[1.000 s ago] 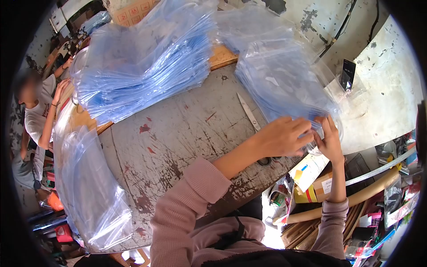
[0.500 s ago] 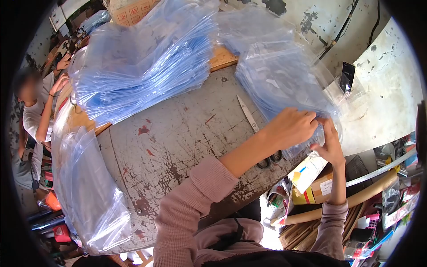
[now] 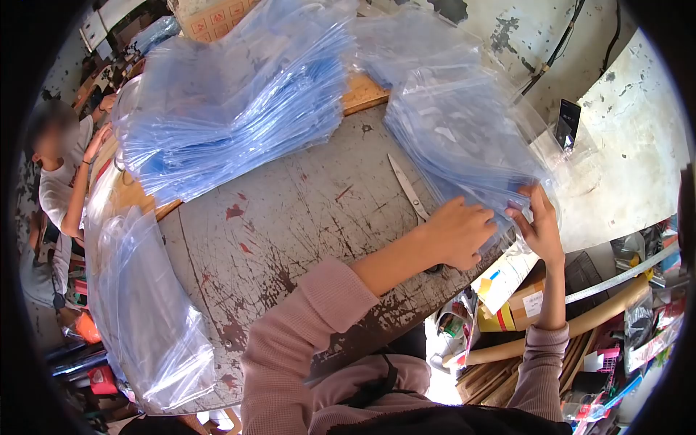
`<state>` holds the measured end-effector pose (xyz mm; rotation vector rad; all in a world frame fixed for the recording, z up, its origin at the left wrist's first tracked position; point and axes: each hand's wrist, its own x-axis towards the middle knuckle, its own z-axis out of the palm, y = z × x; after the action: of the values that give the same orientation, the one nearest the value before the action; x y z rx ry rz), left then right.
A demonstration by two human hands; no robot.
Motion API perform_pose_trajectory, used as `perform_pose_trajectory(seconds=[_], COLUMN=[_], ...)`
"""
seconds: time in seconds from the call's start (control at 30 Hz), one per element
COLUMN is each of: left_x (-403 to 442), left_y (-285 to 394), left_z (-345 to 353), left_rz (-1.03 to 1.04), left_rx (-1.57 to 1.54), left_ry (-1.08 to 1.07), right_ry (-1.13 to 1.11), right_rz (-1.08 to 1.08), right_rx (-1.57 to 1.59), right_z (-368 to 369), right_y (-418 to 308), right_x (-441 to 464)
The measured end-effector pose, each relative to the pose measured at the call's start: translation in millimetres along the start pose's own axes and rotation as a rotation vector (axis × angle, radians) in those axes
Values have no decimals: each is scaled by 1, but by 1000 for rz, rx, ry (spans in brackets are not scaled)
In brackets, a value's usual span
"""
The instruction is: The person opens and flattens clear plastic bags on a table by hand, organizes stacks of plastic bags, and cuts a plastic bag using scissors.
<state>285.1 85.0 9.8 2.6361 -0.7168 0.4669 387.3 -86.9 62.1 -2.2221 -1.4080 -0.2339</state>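
Note:
A stack of clear bluish plastic sheets [image 3: 464, 138] lies at the right of the worn table. At its near edge, my left hand [image 3: 464, 233] has its fingers curled down against the plastic; what they grip is hidden. My right hand [image 3: 540, 226] holds the stack's near right corner, with thumb and fingers pinched at the sheets' edge. A pair of scissors [image 3: 407, 187] lies left of the stack, its handles mostly behind my left hand and wrist.
A taller plastic stack [image 3: 239, 123] rests at the far left, and more folded plastic [image 3: 145, 312] hangs over the table's left edge. A phone [image 3: 567, 125] leans by the wall. Boxes [image 3: 525, 304] and clutter sit below right. Another person [image 3: 61, 174] works at left.
My left hand has moved left and toward me, away from my right hand, and now covers the scissors' handles. My right hand has shifted slightly at the corner.

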Motion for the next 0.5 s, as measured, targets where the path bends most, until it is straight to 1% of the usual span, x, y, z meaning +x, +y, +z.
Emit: perform_pose_trajectory(seconds=[0.03, 0.1, 0.23, 0.3, 0.33, 0.4, 0.5], left_x=[0, 1, 8, 11, 14, 21, 28], left_y=[2, 6, 18, 18, 16, 10, 10], left_z=[1, 2, 11, 11, 10, 3, -12], left_rz=[0, -78, -96, -112, -111, -139, -163], left_rx=[1, 147, 215, 130, 129, -23, -94], left_ry=[1, 91, 121, 243, 242, 366, 397], right_ry=[0, 11, 7, -22, -21, -51, -48], right_rz=[-1, 7, -7, -3, -1, -13, -5], right_rx=[0, 36, 34, 25, 25, 71, 100], right_z=[0, 0, -2, -3, -3, -3, -1], right_y=[-1, -4, -6, -6, -6, -3, 1], right_x=[0, 1, 2, 2, 2, 2, -1])
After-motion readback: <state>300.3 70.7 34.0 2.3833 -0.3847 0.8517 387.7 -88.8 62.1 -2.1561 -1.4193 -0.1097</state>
